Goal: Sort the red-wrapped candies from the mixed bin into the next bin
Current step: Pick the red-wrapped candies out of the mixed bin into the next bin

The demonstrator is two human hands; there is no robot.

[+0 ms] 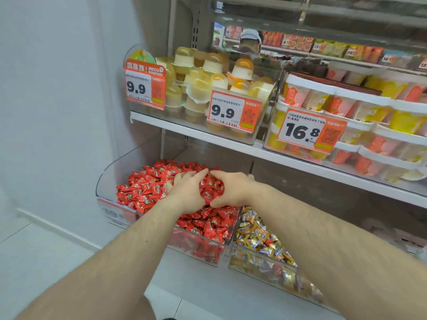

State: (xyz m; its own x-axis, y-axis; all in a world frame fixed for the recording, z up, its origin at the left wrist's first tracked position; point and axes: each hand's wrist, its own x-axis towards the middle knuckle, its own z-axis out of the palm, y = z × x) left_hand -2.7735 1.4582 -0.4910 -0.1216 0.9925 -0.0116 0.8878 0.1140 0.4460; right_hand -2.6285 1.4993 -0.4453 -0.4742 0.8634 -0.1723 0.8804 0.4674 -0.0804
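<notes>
Fingers of left hand [188,192] and right hand [231,189] curl, cupping red-wrapped candies [143,192] heaped in clear plastic bin [196,248] | grip seemingly loose | risk: candies spill into gold-wrapped candy bin [265,262] alongside.

The red-wrapped candies [150,190] were in glossy, crinkled foil; the bin [108,181] was clear, smooth plastic; the gold candies [258,236] at lower right gleamed metallic.
</notes>
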